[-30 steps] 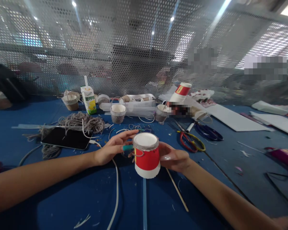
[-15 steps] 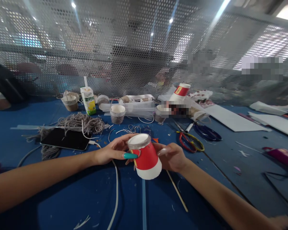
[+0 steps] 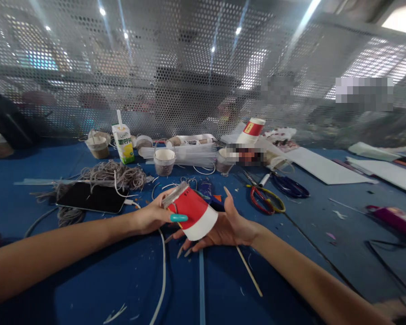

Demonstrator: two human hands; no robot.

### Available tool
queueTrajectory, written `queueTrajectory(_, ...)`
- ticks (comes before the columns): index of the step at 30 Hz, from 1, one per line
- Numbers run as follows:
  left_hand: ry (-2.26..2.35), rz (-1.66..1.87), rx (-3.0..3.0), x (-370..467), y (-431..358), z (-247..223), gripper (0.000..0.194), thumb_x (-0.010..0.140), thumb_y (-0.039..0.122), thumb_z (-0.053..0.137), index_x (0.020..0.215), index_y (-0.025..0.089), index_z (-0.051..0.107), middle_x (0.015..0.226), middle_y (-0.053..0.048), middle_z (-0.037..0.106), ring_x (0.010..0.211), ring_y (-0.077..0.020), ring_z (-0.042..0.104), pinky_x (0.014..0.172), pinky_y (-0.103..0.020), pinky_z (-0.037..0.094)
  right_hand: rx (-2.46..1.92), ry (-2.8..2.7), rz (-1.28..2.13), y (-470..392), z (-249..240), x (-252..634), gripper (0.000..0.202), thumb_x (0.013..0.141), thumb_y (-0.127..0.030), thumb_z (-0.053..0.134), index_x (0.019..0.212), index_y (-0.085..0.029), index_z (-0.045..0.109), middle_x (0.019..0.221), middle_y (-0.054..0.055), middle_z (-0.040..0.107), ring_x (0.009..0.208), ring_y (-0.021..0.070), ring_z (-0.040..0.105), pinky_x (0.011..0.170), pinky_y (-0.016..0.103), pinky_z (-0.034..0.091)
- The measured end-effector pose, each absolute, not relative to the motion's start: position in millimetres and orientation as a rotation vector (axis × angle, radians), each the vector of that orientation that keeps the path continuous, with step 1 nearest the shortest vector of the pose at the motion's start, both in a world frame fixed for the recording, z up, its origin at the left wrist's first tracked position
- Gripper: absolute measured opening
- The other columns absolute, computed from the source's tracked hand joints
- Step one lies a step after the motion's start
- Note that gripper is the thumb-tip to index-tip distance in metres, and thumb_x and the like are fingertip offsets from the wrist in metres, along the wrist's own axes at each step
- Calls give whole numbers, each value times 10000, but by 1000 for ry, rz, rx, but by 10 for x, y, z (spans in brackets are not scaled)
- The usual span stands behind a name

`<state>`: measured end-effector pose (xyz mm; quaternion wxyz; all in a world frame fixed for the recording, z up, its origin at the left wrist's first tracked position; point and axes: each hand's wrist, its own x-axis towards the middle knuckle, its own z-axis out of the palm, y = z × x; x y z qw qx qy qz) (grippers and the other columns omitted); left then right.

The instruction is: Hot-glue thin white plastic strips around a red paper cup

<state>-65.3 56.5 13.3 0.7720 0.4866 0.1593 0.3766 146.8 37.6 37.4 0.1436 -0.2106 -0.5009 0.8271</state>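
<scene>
A red and white paper cup with a grey cord band round one end is tilted over the middle of the table. My left hand grips it at the banded end, its thumb with a long teal nail pressed on the red side. My right hand is under and beside the cup, palm up, fingers spread and thumb raised; whether its fingers touch the cup I cannot tell. Below my right hand a thin wooden stick lies on the blue table.
A phone on a white cable and a heap of grey cord are at left. Behind stand a juice carton and a small wrapped cup. Scissors lie right of my hands, with white sheets beyond. A perforated metal screen closes the back.
The cup has tipped over so its white end points more to the lower right. My right hand has let go of its side and opened out beneath it; my left hand keeps its hold.
</scene>
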Motion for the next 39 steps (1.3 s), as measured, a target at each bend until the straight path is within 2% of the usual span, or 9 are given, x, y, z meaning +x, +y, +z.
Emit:
queueTrajectory(5, 288, 923, 915, -664, 647, 157, 499, 566, 330, 810, 1011, 166, 657, 902, -71, 734, 1022, -288, 636, 951, -414, 433, -547, -1640, 2473, 368, 425, 1449, 924, 596, -802, 570, 1182, -88, 604, 1197, 203, 628, 971, 204, 659, 827, 281, 502)
queueTrajectory(11, 299, 1019, 833, -705, 793, 114, 611, 578, 311, 811, 1140, 187, 605, 946, -57, 737, 1106, -271, 604, 1037, -427, 373, -659, -1942, 2493, 274, 583, 1688, 555, 643, -413, 793, 1078, -90, 672, 554, -31, 626, 358, 43, 517, 365, 116, 410)
queueTrajectory(15, 367, 1016, 852, -703, 801, 66, 518, 563, 263, 826, 1040, 183, 639, 941, -50, 733, 947, -240, 667, 956, -403, 445, -461, -1936, 1832, 139, 828, 1813, 385, 751, -526, 662, 808, -151, 730, 359, -76, 479, 236, 18, 375, 302, 113, 289)
queueTrajectory(18, 454, 988, 907, -673, 782, 57, 508, 545, 262, 838, 1006, 169, 647, 930, -58, 730, 865, -223, 681, 874, -379, 488, -735, -2046, 1042, 119, 944, 1807, 311, 860, -453, 546, 901, -207, 731, 332, -89, 447, 244, 23, 359, 354, 145, 313)
queueTrajectory(21, 517, 1002, 997, -641, 763, 66, 623, 498, 215, 857, 1069, 175, 611, 946, -51, 723, 858, -204, 676, 841, -347, 496, -910, -2205, 209, 178, 881, 1766, 170, 765, -340, 632, 836, -214, 721, 341, -86, 456, 301, 52, 423, 383, 182, 319)
queueTrajectory(25, 557, 991, 1072, -633, 741, 79, 840, 414, 109, 867, 1178, 196, 528, 992, -52, 718, 897, -205, 668, 849, -337, 489, -777, -2198, -149, 197, 673, 1723, 236, 799, -379, 506, 692, -221, 645, 341, -64, 453, 288, 74, 398, 374, 214, 332)
queueTrajectory(34, 497, 1011, 1038, -618, 733, 85, 719, 480, 247, 872, 1117, 144, 555, 961, -104, 723, 875, -251, 678, 834, -380, 487, -719, -1948, -128, 83, 488, 1548, 183, 783, -99, 524, 670, -232, 471, 516, -37, 467, 449, 108, 467, 457, 251, 368)
queueTrajectory(36, 496, 1005, 1018, -608, 729, 87, 721, 479, 288, 877, 1105, 138, 553, 962, -110, 717, 864, -249, 678, 832, -388, 487, -728, -1821, -38, 105, 440, 1478, 175, 730, -145, 625, 794, -236, 489, 713, 4, 531, 650, 154, 560, 588, 294, 465)
queueTrajectory(39, 515, 1008, 1010, -584, 692, 88, 718, 466, 307, 885, 1077, 139, 546, 988, -109, 697, 890, -246, 663, 843, -389, 483, -906, -1689, 382, 129, 367, 1367, 598, 603, -303, 784, 1094, -223, 452, 1205, 126, 511, 1117, 266, 535, 914, 431, 477)
